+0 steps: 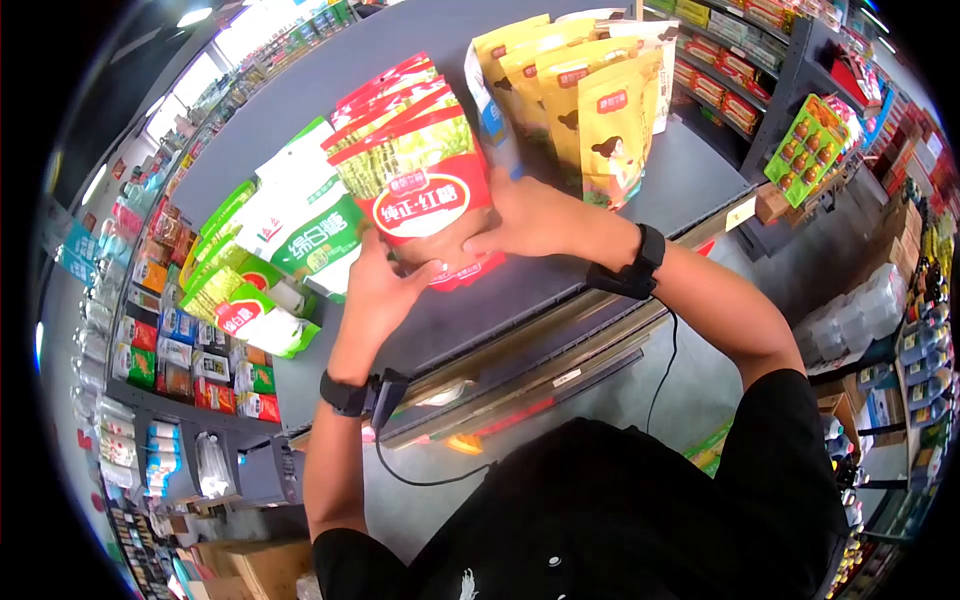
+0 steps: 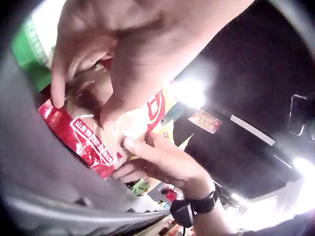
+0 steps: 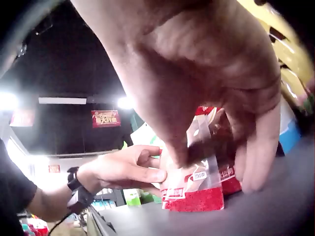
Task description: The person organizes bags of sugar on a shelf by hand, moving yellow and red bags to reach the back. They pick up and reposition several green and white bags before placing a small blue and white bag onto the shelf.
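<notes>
Both hands grip the front red-and-green sugar bag [image 1: 428, 180], which stands at the front of a row of similar bags. My left hand [image 1: 378, 290] holds the bag's lower left side, its thumb on the front face. On the opposite side my right hand [image 1: 545, 218] holds the lower right, thumb also across the front. In the left wrist view the bag's red bottom edge [image 2: 78, 137] is close to the shelf surface, with brown contents visible through a clear window. The right wrist view shows the same red bottom strip [image 3: 194, 200] below the thumbs.
White-and-green sugar bags [image 1: 310, 215] and green bags [image 1: 245, 310] stand left of the hands. Yellow stand-up pouches [image 1: 612, 125] are on the right. The grey shelf [image 1: 480, 310] ends in a front edge near the body. Cables hang from both wrist cameras.
</notes>
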Demonstrator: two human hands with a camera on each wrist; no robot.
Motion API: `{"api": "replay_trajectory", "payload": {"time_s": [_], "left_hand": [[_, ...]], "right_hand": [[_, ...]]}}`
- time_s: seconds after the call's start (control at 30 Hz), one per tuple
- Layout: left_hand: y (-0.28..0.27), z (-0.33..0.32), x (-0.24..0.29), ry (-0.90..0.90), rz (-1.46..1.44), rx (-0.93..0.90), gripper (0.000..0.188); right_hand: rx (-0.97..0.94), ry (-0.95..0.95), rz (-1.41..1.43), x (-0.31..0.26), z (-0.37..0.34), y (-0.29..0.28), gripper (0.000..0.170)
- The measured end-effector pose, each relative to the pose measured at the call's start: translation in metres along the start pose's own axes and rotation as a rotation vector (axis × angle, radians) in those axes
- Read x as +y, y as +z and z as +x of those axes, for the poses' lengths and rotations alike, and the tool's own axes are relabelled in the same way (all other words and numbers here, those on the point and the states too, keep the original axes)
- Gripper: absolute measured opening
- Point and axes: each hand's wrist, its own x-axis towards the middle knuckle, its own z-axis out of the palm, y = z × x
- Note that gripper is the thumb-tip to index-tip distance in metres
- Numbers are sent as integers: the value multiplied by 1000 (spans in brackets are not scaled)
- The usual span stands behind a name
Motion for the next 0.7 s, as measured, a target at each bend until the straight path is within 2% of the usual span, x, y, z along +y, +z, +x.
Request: {"api": "replay_trajectory", "payload": {"time_s": [0.07,0.17,0.27,0.3,0.37,0.47,0.5,0.53,0.7], "left_hand": [[-3,-2,6,-8,35,-9,69],[-9,-11,15,-7,48,-21,76],[-13,-27,19,-79,100,26,84],[-15,-34,20,-119,130,53,87],[-14,-49,37,-102,184,140,81],[-1,-65,52,-25,308,256,69],[4,-69,57,8,360,289,64],[12,-68,63,78,319,338,49],[34,-54,89,297,370,312,30]], "right_hand": [[-7,-5,-1,-2,-5,-8,91],[20,139,-79,-32,-32,-37,78],[257,-33,-149,-33,-65,-48,57],[328,-88,-93,-48,-79,-59,39],[441,-299,60,-66,-105,-72,27],[575,-497,83,-98,-156,-87,16],[619,-507,98,-110,-174,-88,13],[655,-431,157,-128,-193,-90,11],[819,-304,91,-125,-240,-87,7]]}}
